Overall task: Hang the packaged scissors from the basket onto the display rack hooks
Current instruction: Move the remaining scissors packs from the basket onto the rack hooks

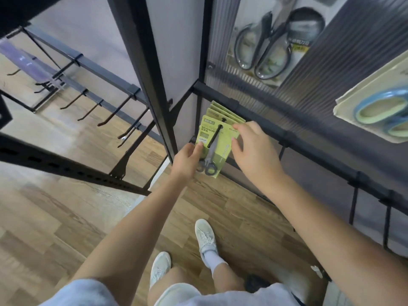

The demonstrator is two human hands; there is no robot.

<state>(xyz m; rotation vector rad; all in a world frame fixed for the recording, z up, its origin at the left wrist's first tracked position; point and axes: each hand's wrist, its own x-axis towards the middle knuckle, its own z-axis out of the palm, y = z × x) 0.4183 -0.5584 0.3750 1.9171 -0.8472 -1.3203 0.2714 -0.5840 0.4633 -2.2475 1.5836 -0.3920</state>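
Both hands pinch the green cardboard scissors pack (217, 149): left hand (187, 161) low, right hand (251, 149) high. I should keep it level and slide it back along the black metal hook (215, 135).

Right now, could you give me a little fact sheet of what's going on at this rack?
item in hand: green card pack of grey-handled scissors
left hand: grips the pack's left edge
right hand: fingers on the pack's right edge
hook: black metal hook passes through the pack's top
behind it: matching green packs already hung
other hooks: bare black hooks on the left rack
basket: not visible
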